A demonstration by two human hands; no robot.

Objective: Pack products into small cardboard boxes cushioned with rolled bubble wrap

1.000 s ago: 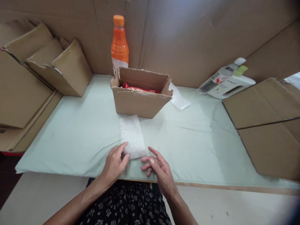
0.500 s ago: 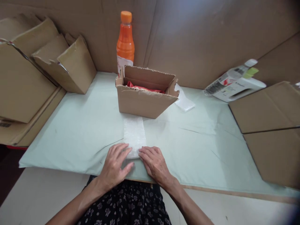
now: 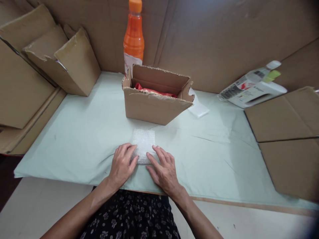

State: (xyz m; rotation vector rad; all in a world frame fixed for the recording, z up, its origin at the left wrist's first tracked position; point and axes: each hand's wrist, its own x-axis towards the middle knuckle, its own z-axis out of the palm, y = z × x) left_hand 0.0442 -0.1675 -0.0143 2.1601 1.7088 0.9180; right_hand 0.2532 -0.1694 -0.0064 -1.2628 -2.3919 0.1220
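A short piece of bubble wrap [image 3: 144,139] lies flat on the pale green cloth near the table's front edge. My left hand [image 3: 122,166] rests at its left side, fingertips touching the edge, thumb apart from the fingers. On the other side, my right hand [image 3: 163,169] has its fingers spread, with the tips on the wrap's right part. Neither hand grips it. Just behind stands an open cardboard box [image 3: 154,108] with red wrapping [image 3: 154,91] showing inside; the rest of its contents is hidden.
Behind the box stands an orange drink bottle [image 3: 134,41]. Another clear plastic piece [image 3: 198,108] lies to its right. A clear bottle [image 3: 249,81] and a white jug [image 3: 267,93] lean at the back right. Cardboard boxes [image 3: 77,63] fill the left; a cardboard panel [image 3: 289,116] is at right.
The bubble wrap looks shorter, its far end now nearer my hands. My right hand's fingers have spread and moved slightly forward. The camera view has shifted a little.
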